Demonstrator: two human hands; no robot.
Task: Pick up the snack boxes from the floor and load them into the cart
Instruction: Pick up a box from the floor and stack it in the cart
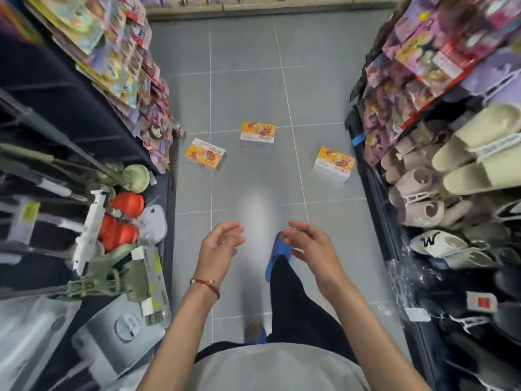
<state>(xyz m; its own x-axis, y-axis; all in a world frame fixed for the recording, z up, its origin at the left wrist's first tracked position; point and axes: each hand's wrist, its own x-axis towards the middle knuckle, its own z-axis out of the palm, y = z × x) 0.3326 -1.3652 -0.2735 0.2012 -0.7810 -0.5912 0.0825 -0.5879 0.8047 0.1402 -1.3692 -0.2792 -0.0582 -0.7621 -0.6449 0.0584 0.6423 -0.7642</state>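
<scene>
Three orange-and-white snack boxes lie on the grey tiled floor ahead: one on the left, one in the middle and farthest away, one on the right. My left hand, with a red string bracelet at the wrist, and my right hand hover side by side well short of the boxes. Both hands hold nothing, with fingers loosely curled and apart. No cart is in view.
The aisle is narrow. A left shelf holds hangers, cleaning goods and hanging toy packs. A right shelf carries slippers and packaged goods. My blue-slippered foot steps forward on the floor.
</scene>
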